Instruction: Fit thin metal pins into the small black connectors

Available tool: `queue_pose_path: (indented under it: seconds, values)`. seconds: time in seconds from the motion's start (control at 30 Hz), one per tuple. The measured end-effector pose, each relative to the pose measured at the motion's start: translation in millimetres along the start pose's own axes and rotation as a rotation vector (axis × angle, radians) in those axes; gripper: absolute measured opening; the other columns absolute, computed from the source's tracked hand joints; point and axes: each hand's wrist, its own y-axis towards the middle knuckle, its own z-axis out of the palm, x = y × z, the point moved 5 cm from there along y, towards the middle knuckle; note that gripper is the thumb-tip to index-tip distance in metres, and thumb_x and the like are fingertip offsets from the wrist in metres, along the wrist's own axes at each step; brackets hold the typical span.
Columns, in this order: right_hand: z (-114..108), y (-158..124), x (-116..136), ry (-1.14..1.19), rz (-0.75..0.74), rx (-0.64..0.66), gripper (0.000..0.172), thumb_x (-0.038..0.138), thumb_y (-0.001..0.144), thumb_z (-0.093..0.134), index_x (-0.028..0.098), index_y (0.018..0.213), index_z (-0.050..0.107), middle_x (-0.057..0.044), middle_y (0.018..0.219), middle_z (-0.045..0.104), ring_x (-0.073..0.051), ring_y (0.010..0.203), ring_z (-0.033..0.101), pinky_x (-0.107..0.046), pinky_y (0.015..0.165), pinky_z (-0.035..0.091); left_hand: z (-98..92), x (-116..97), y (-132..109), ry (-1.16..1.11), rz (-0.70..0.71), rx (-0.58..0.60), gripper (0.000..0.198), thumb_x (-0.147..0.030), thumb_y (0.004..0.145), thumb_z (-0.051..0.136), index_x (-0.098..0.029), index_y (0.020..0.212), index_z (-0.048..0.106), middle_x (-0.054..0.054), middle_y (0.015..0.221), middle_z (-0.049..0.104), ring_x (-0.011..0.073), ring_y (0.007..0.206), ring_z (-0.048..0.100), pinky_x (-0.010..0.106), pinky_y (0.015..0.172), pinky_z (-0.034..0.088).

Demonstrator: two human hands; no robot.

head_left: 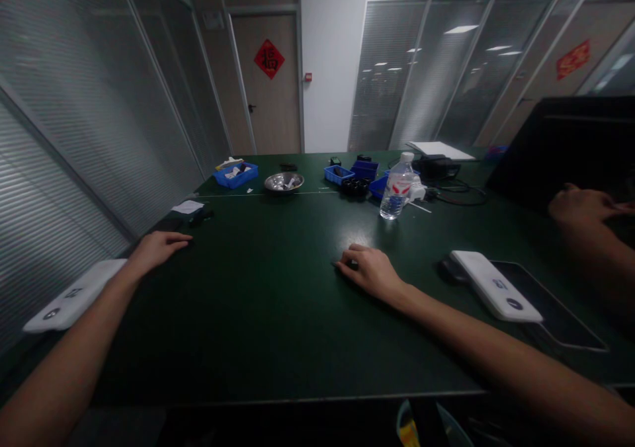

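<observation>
On the left of the dark green table [258,301], my left hand [161,247] rests with its fingers stretched out to the right. Close behind it lie small black items [201,217] and a white paper [187,207]. My right hand [368,270] lies near the middle of the tabletop, fingers curled and thumb and forefinger brought together. A tiny dark bit seems to show at those fingertips, too small to name. Beyond this hand stands a clear plastic water bottle [395,192], upright and apart from it.
A metal bowl [284,183] and blue trays [236,176] with small items stand farther back. White power banks [496,285] lie on both sides, the right one partly over a dark tablet-like slab [550,305]. At far right, another person's hand [590,205] is beside a black screen [570,146].
</observation>
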Motion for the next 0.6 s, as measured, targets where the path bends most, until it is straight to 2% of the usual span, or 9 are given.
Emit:
queue_pose_path:
  seconds: [0.13, 0.3, 0.47, 0.6]
  values:
    - [-1, 0, 1, -0.004, 0.004, -0.001, 0.025, 0.039, 0.103, 0.057, 0.020, 0.099, 0.072, -0.006, 0.099, 0.068, -0.016, 0.077, 0.063, -0.026, 0.066, 0.043, -0.6, 0, -2, 0.006, -0.017, -0.077, 0.034, -0.035, 0.097, 0.059, -0.020, 0.125, 0.073, 0.006, 0.138, 0.068, 0.0268, 0.116, 0.064, 0.035, 0.099, 0.048]
    - [-1, 0, 2, 0.004, 0.008, 0.009, 0.026, 0.040, 0.103, 0.056, 0.020, 0.098, 0.072, -0.006, 0.100, 0.068, -0.016, 0.077, 0.063, -0.026, 0.066, 0.044, -0.9, -10, -9, 0.000, 0.044, -0.123, 0.029, -0.028, 0.098, 0.060, -0.019, 0.122, 0.074, 0.001, 0.133, 0.070, 0.0224, 0.119, 0.062, 0.033, 0.107, 0.043]
    - [0, 0, 1, -0.012, 0.014, 0.013, 0.025, 0.040, 0.103, 0.057, 0.021, 0.098, 0.072, -0.005, 0.099, 0.067, -0.016, 0.077, 0.063, -0.027, 0.066, 0.043, -1.5, -14, -11, -0.011, 0.053, -0.131, 0.025, -0.025, 0.096, 0.062, -0.019, 0.117, 0.075, 0.000, 0.121, 0.075, 0.0217, 0.111, 0.065, 0.032, 0.103, 0.045]
    - [1, 0, -1, -0.017, 0.008, 0.004, 0.026, 0.041, 0.103, 0.057, 0.021, 0.098, 0.072, -0.005, 0.099, 0.067, -0.015, 0.077, 0.062, -0.027, 0.066, 0.042, -4.9, -12, -10, -0.029, 0.046, -0.150, 0.026, -0.026, 0.095, 0.063, -0.019, 0.117, 0.076, 0.000, 0.120, 0.075, 0.0232, 0.110, 0.066, 0.031, 0.097, 0.046]
